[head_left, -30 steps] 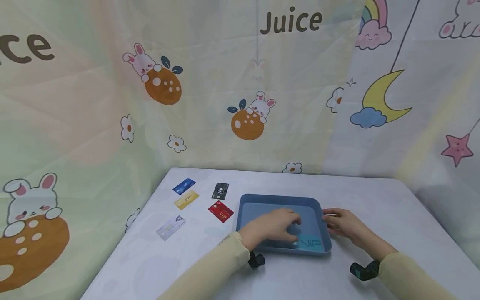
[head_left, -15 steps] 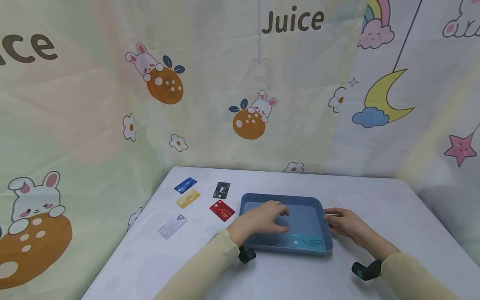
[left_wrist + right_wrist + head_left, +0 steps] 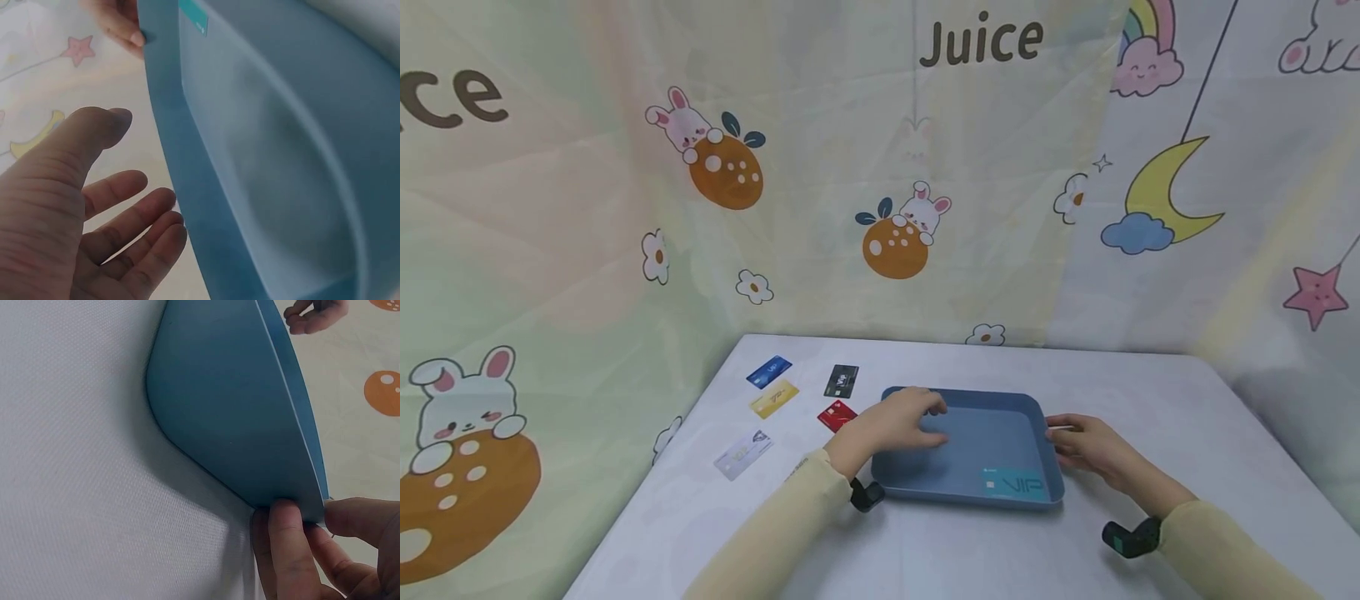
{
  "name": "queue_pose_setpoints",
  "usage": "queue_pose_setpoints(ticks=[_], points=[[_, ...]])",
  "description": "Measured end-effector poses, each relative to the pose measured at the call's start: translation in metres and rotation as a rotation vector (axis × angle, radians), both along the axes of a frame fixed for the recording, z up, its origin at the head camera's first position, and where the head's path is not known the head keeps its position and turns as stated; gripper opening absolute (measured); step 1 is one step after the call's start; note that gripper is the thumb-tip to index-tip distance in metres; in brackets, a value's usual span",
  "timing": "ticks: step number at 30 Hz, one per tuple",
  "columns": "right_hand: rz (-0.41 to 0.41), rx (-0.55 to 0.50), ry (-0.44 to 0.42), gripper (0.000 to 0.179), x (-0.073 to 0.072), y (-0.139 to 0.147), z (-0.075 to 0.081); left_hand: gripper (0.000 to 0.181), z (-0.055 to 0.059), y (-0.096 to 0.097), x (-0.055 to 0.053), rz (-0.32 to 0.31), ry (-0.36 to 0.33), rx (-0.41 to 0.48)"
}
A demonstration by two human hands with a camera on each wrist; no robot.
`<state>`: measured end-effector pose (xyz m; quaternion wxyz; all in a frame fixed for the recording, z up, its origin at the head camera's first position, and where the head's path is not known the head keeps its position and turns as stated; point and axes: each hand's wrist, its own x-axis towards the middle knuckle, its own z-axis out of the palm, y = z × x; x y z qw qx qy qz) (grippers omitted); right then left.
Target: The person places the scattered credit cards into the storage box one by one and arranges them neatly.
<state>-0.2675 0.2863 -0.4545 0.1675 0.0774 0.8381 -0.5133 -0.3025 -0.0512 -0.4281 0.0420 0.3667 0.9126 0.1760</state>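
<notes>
A shallow blue tray [image 3: 985, 437] lies on the table. In its near right corner is a teal VIP card [image 3: 1013, 483]. My left hand [image 3: 891, 425] hovers over the tray's left side with spread, loosely bent fingers and nothing between them; the left wrist view shows this palm beside the tray wall. At the right side, my right hand [image 3: 1090, 450] holds the tray's edge. In the right wrist view its fingers [image 3: 289, 540] lie against the outer wall, with the thumb at the rim. Partly covered by my left hand is a red VIP card [image 3: 835, 414].
Left of the tray lie a black card [image 3: 841, 381], a blue card [image 3: 768, 372], a gold card [image 3: 774, 398] and a silver card [image 3: 743, 454]. Something beside the left sleeve is mostly hidden. Printed cloth walls [image 3: 820, 167] stand behind and beside the white table [image 3: 970, 550].
My left hand has moved left and slightly away from me across the tray, uncovering the teal card and partly covering the red one. My right hand stays at the tray's edge.
</notes>
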Motion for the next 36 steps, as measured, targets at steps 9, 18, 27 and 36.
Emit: queue_pose_setpoints(ticks=[9,18,27,36], points=[[0.008,-0.002,-0.001,0.058,-0.002,0.001,-0.001,0.049,0.003,-0.018,-0.01,0.028,0.0,0.01],[0.004,-0.004,-0.008,0.057,-0.006,-0.003,0.001,0.042,0.007,-0.034,-0.019,0.044,0.02,0.032],[0.004,-0.002,-0.009,0.057,-0.006,-0.003,0.003,0.044,0.006,-0.047,-0.018,0.077,-0.003,0.076],[-0.001,-0.004,-0.009,0.058,-0.002,0.0,0.001,0.043,0.007,-0.059,-0.021,0.09,-0.027,0.101]])
